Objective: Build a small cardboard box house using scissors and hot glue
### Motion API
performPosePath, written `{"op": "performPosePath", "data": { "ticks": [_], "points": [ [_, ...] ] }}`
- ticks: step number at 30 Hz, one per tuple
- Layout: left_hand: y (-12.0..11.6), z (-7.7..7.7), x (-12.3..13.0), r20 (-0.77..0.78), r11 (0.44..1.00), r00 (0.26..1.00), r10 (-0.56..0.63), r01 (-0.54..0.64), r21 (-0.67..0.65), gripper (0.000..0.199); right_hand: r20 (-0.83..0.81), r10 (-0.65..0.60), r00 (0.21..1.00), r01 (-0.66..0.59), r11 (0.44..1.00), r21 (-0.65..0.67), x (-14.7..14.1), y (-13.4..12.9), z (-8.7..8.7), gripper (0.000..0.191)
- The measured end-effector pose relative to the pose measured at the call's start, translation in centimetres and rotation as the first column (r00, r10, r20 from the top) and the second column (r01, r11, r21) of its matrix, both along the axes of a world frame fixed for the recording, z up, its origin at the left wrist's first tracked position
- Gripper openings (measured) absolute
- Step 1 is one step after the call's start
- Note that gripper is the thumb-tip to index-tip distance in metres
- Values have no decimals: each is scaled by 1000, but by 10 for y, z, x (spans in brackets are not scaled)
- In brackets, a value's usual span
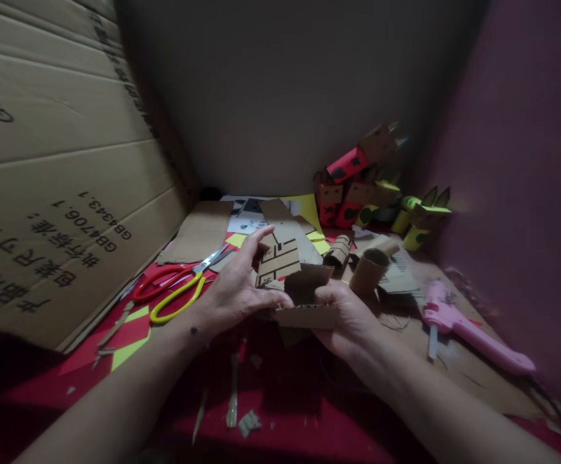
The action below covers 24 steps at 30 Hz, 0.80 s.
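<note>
Both hands meet around a folded piece of corrugated cardboard (307, 318) near the middle of the view, above a red surface (300, 428). The right hand (345, 316) is curled, pinching the near strip of the cardboard at its right end. The left hand (235, 287) is spread wide, its thumb reaching to the left end of that strip and its fingers raised by a flap printed with black lines (285, 263); some fingertips are hidden, so I cannot tell whether this hand grips or only steadies it.

Just beyond the right hand, an open cardboard tube (370, 269) stands tilted, with a line-printed cardboard roll (339, 249) beside it. Farther right, a pink glue gun (454, 317) rests on a cardboard sheet (498, 386).

Left of the left hand lie scissors (178, 300) with one red and one yellow handle, their blades pointing away from the person, near yellow paper pieces (128, 351). A large printed cardboard box (72, 154) rises at the far left. At the back right, red tube figures (345, 164) cluster near yellow tube figures (414, 238). Small cardboard scraps (249, 422) are scattered close to the person.
</note>
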State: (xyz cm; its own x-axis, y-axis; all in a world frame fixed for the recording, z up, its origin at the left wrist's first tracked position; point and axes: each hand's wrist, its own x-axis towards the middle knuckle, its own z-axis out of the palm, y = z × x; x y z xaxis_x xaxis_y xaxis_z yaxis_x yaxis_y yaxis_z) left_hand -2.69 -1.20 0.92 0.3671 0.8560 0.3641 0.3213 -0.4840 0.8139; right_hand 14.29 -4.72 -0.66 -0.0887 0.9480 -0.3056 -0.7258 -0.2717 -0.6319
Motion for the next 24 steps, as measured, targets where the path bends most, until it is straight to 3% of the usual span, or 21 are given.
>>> {"op": "performPosePath", "data": {
  "ticks": [3,6,8,12,15,19,24],
  "points": [
    [-4,4,-5,-102,973,995,-18,41,226,93,-16,21,1000,-23,994,-109,2,5,4,27],
    [-10,9,-8,-242,878,970,-20,132,460,73,-63,89,994,-99,979,-180,5,8,13,12],
    [-13,12,-8,-347,830,938,-25,213,516,65,-130,115,985,-134,980,-149,8,9,16,15],
    [-17,17,-4,-494,780,868,-57,347,520,55,-239,181,954,-189,982,-10,14,9,16,19],
    [-18,22,-1,-544,765,839,-22,365,531,50,-254,222,941,-230,973,0,17,8,17,27],
    [-22,29,-1,-581,793,814,-15,363,489,43,-231,231,945,-240,971,-13,20,6,20,32],
    [-24,37,3,-620,832,782,-60,382,402,40,-158,244,957,-231,968,97,25,8,16,29]
  ]
}}
